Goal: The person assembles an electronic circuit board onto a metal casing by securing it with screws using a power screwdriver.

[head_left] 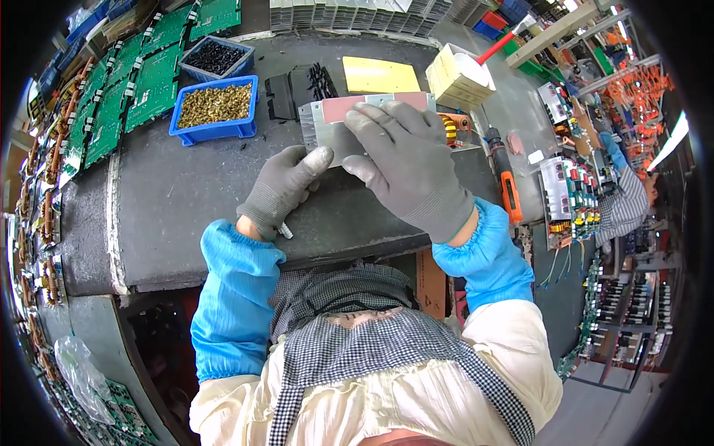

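Observation:
A silver metal plate (315, 128) with a pink pad (341, 108) along its top lies across the far middle of the bench. My right hand (409, 160), in a grey glove, rests over it with fingers stretched out and covers much of its surface. At the plate's near left corner is my left hand (286, 182), also gloved, with fingers curled and thumb extended. Whatever those curled fingers hold, if anything, is hidden. A small whitish piece (285, 231) shows beside my left wrist. Copper-coloured coils (449, 130) peek out right of my right hand.
Left stand a blue bin of brass-coloured parts (216, 105) and a bin of black parts (216, 57). Black pieces (281, 97), a yellow sheet (381, 75) and a box (461, 78) lie beyond. An orange-black power screwdriver (507, 178) lies right. Green circuit boards (154, 93) line the left.

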`<action>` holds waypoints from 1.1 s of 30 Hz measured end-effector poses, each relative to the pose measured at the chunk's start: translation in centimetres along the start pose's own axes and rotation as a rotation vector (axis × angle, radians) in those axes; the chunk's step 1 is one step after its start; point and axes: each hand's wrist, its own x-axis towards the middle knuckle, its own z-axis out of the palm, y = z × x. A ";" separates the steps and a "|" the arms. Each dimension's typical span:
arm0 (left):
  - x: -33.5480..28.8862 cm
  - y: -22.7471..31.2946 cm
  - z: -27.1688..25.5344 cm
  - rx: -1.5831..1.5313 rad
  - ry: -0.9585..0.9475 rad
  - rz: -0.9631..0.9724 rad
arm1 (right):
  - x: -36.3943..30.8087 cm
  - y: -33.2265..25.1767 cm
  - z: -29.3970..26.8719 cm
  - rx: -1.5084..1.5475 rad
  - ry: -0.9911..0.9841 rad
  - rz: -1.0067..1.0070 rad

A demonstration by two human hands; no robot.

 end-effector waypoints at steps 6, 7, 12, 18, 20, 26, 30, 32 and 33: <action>-0.1 -0.2 -0.3 0.001 0.003 -0.004 | 0.1 0.3 0.3 0.052 -0.016 0.004; -0.1 -0.1 -0.2 0.002 -0.001 -0.004 | 0.1 0.3 0.2 0.050 -0.017 0.007; -0.2 0.0 -0.1 0.005 0.014 0.006 | 0.1 0.8 0.6 0.004 0.031 -0.025; -0.1 0.0 -0.1 0.007 0.008 0.002 | 0.1 0.8 0.5 0.002 0.008 -0.023; -0.1 0.0 -0.2 0.006 0.001 0.008 | 0.2 0.5 0.2 0.035 0.009 -0.022; 0.0 -0.1 -0.2 -0.029 -0.006 0.025 | 1.6 -1.0 0.8 0.125 0.089 -0.098; -0.1 0.2 0.3 0.004 0.034 0.025 | 1.7 -0.8 2.0 0.092 0.105 -0.112; 0.0 0.0 0.1 -0.008 0.026 0.005 | 1.7 -0.8 1.9 0.138 0.092 -0.099; 0.1 -0.1 0.0 -0.019 0.013 -0.014 | 1.7 -0.7 1.8 0.181 0.080 -0.082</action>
